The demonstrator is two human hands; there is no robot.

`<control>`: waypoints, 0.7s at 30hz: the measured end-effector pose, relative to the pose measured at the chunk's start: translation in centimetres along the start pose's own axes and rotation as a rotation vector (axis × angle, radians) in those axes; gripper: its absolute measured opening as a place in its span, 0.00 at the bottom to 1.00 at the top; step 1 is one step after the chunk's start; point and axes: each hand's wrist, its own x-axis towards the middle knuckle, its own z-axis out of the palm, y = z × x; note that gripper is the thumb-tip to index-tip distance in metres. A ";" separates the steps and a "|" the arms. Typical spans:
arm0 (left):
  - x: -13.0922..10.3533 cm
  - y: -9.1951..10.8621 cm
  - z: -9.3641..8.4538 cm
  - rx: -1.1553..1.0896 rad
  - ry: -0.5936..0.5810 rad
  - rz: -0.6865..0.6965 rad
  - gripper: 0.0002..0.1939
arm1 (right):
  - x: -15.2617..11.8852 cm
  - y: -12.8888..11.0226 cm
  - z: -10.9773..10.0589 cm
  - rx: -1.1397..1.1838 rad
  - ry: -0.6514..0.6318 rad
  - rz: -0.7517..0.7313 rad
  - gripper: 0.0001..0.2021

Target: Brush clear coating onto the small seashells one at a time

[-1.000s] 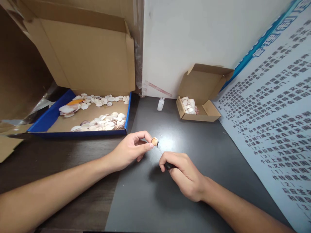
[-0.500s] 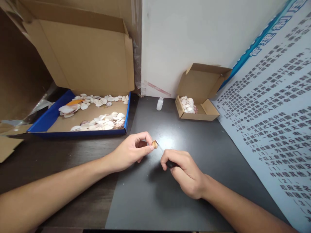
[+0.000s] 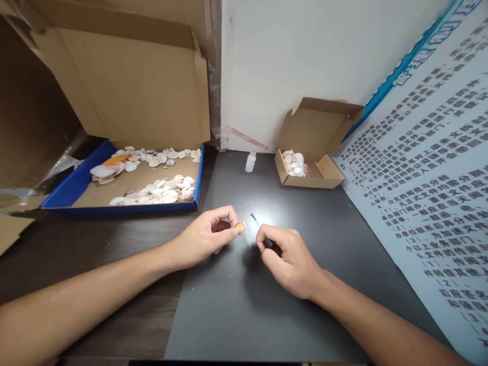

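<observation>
Between the thumb and fingertips of my left hand is a small brownish seashell, held above the dark mat. My right hand is closed round the black handle of a small brush. Its thin stem and dark bristle tip point up and to the left, a short way off from the shell. Farther back on the mat stands a small clear bottle with whitish contents and no cap on it.
At the left, an open blue-edged cardboard box holds many shells. A smaller open cardboard box with white shells stands at the back right. A white wall rises behind, and a printed board leans along the right. The dark mat covers the tabletop.
My right hand has moved slightly up and right, taking the brush tip away from the shell. My left hand still pinches the shell, now turned a little.
</observation>
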 end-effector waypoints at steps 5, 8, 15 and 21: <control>-0.1 0.1 0.1 -0.015 -0.011 0.003 0.15 | -0.3 0.0 0.2 -0.018 -0.114 -0.074 0.05; 0.0 0.1 0.1 -0.010 -0.008 -0.007 0.15 | -0.4 0.0 0.3 -0.057 -0.100 0.000 0.05; 0.1 0.4 0.2 -0.012 0.004 -0.007 0.16 | -0.1 -0.2 0.5 -0.048 -0.104 -0.063 0.06; 0.1 0.1 0.1 0.015 0.016 -0.002 0.15 | -0.4 -0.4 0.2 0.047 -0.048 -0.263 0.06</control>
